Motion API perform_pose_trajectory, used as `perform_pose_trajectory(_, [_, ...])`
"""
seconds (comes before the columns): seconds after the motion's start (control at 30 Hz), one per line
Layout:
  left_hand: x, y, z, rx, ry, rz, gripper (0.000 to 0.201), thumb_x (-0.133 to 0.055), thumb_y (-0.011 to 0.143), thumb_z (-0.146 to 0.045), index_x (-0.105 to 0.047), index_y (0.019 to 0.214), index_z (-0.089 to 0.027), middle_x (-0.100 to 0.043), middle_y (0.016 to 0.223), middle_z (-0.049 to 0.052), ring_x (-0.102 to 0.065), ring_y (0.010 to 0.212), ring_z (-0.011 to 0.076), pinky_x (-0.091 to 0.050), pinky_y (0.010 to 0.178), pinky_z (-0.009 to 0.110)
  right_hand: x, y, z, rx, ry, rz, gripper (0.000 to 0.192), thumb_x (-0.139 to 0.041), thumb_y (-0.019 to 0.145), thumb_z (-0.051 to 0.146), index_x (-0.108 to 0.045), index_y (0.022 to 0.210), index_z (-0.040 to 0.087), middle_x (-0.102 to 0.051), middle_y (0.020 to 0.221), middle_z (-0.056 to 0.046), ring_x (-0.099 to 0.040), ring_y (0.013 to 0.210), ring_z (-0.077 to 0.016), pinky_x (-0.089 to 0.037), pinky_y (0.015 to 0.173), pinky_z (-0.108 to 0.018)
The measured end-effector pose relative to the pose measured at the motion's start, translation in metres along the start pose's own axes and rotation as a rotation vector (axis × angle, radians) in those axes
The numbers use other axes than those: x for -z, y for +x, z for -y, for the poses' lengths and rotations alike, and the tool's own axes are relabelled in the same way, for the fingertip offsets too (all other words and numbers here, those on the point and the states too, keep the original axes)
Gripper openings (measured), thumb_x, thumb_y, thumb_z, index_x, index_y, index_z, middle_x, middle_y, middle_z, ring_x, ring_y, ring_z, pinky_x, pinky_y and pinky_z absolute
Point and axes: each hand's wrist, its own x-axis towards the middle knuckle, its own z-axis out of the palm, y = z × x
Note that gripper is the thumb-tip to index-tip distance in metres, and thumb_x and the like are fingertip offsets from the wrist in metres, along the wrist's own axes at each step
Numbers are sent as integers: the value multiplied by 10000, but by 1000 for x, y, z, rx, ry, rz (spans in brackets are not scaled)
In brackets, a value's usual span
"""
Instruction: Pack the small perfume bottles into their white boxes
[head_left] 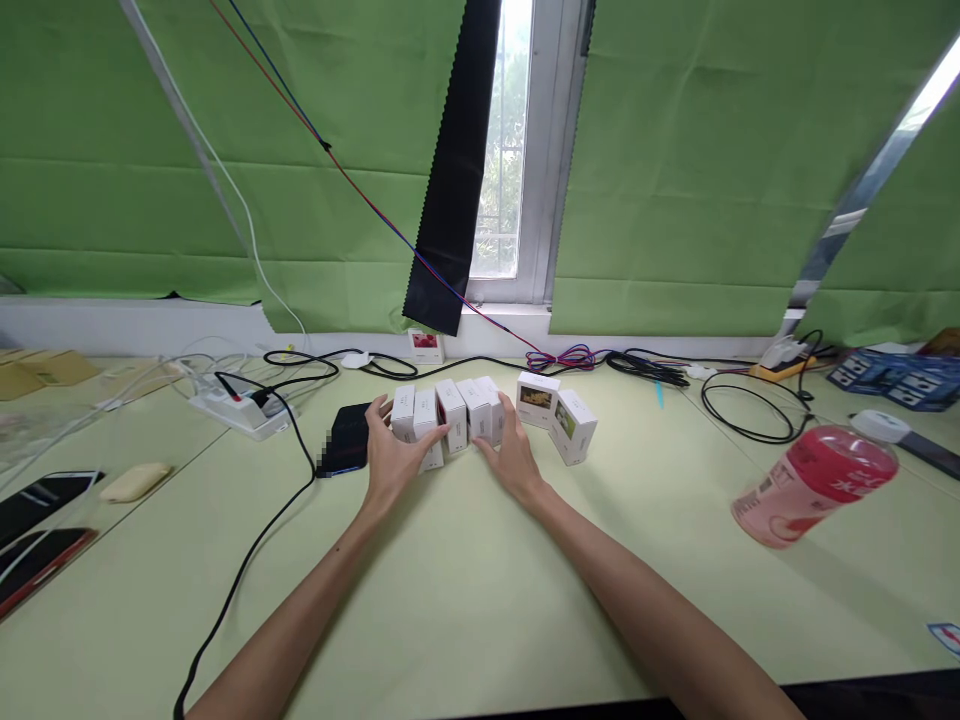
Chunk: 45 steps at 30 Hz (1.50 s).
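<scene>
Several small white boxes (452,420) stand on edge in a slightly uneven row on the table. My left hand (391,462) is at the row's left end, its fingers curled around the outer side and its thumb across the box fronts. At the right end, my right hand (516,458) grips the boxes there, fingers along the outer side and thumb at the front. Just right of that hand stand two more boxes: a white box with a dark food picture (535,400) and a tilted white box with a green picture (571,428).
A phone (349,438) lies beside my left hand. Further left are a power strip (251,410) and a black cable (251,555). A pink bottle (814,485) lies at right. Another small box (426,346) and cable coils (562,357) are along the wall.
</scene>
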Motion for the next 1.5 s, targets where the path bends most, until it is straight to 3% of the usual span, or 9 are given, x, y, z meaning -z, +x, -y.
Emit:
perform_pose_trajectory(0.23, [-9, 4, 15, 95, -145, 110, 935, -839, 694, -480, -356, 1460, -247, -548, 1440, 148, -546, 1329, 309, -450, 1113, 474, -7, 4, -4, -4, 24, -18, 894, -693, 867, 233, -166, 1585, 297, -516, 1466, -154, -555, 1327, -296, -510, 1041, -485])
perform_pose_trajectory(0.47, [-16, 13, 29, 12, -193, 115, 858, -801, 759, -471, -379, 1477, -265, -542, 1472, 128, -534, 1357, 277, -442, 1126, 421, -7, 9, -6, 23, 112, -10, 888, -719, 842, 208, -209, 1566, 261, -523, 1467, -156, -533, 1345, -274, -453, 1108, -476])
perform_pose_trajectory(0.73, [-24, 14, 25, 4, -206, 95, 830, -789, 773, -484, -412, 1474, -248, -635, 1359, 124, -617, 1256, 278, -498, 1063, 414, -9, 6, -6, 29, 98, -7, 840, -697, 852, 228, -234, 1551, 286, -562, 1403, -135, -589, 1263, -275, -509, 1038, -475])
perform_pose_trajectory(0.93, [-25, 11, 24, 25, -250, 119, 843, -814, 746, -479, -432, 1462, -252, -612, 1399, 119, -587, 1295, 280, -468, 1097, 432, -6, -2, -2, 39, 118, -28, 807, -708, 840, 261, -270, 1517, 262, -579, 1368, -144, -620, 1203, -286, -533, 993, -471])
perform_pose_trajectory(1.17, [-30, -14, 10, 87, -313, 131, 896, -816, 749, -473, -371, 1500, -270, -603, 1410, 114, -596, 1281, 283, -485, 1083, 447, 8, -19, 20, -41, 241, -116, 839, -703, 844, 329, -229, 1535, 276, -655, 1257, -98, -680, 1077, -257, -554, 946, -433])
perform_pose_trajectory(1.3, [-37, -38, -4, 93, -348, 94, 947, -810, 755, -450, -299, 1529, -257, -528, 1487, 123, -549, 1335, 282, -467, 1113, 439, 19, -23, 26, -57, 227, -193, 723, -632, 900, 364, -285, 1523, 243, -671, 1219, -98, -666, 1083, -254, -526, 966, -436])
perform_pose_trajectory(1.5, [-45, -74, -24, 93, -389, 50, 974, -790, 778, -419, -224, 1557, -273, -438, 1552, 132, -485, 1398, 291, -415, 1163, 448, 23, -23, 24, -213, 238, -275, 637, -524, 963, 478, -338, 1506, 202, -669, 1182, -125, -644, 1060, -268, -506, 935, -445])
